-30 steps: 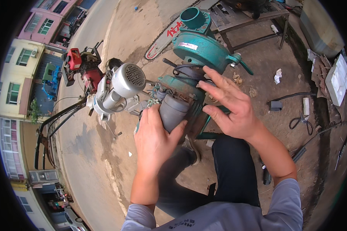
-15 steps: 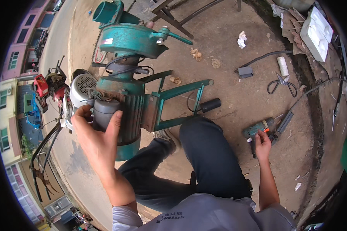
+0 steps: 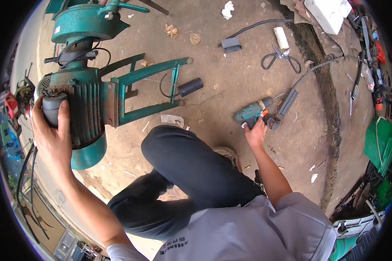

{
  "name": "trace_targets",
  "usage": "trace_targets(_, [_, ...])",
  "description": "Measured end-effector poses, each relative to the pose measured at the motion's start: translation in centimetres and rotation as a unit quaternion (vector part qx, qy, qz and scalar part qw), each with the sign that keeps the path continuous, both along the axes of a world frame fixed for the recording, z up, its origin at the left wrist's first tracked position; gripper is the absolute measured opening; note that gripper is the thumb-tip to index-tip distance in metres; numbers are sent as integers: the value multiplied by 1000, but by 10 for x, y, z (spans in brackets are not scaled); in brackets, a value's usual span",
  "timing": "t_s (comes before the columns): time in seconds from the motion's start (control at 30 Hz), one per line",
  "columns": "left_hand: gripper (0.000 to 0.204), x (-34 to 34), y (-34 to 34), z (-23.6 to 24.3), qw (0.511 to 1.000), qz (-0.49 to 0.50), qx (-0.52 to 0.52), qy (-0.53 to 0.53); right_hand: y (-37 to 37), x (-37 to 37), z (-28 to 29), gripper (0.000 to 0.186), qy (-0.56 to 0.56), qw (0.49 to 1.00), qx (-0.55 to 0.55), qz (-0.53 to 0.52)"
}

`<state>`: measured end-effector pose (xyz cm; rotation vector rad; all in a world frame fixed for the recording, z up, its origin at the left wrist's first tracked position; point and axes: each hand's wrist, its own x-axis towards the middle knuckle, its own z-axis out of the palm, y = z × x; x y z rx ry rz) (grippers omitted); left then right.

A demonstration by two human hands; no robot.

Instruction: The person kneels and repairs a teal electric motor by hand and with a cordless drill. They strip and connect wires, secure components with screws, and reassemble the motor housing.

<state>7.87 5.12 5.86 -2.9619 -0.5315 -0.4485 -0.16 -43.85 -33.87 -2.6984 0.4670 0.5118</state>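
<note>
My left hand (image 3: 52,137) curls around a dark grey rounded housing (image 3: 54,108) on the side of a green ribbed electric motor (image 3: 80,98), thumb on one side and fingers on the other. The motor is part of a machine with a round green casing (image 3: 82,21) and a green metal frame (image 3: 148,85). To the right, my right hand (image 3: 256,134) reaches down to a green and black cordless drill (image 3: 251,111) lying on the ground. Its fingers close at the drill's dark handle, which they partly hide. Small orange and white bits show beside the fingers.
A black cylinder (image 3: 190,87) on a wire lies by the frame. Scissors (image 3: 282,58), a white roll (image 3: 281,38), a grey block (image 3: 231,44) and a black cable (image 3: 257,27) lie farther off. White foam (image 3: 329,15) and a green bag (image 3: 379,141) line the right edge.
The view has swung right, so the machine sits farther left. My right hand has shifted from the drill's front toward its handle. My left hand stays on the grey housing.
</note>
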Motion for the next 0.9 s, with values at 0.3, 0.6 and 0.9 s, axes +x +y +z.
trace_targets(0.3, [62, -6, 11, 1, 999, -29, -36, -8, -3, -9, 1, 72, -100, 980, 149, -80])
trace_targets(0.6, [55, -2, 17, 1, 988, -141, -56, -27, -37, -56, 190, 15, -146, 908, 302, -251])
trace_targets(0.9, [58, -3, 11, -4, 985, -143, -86, -43, -60, -141, 199, 21, -56, 925, 156, -341])
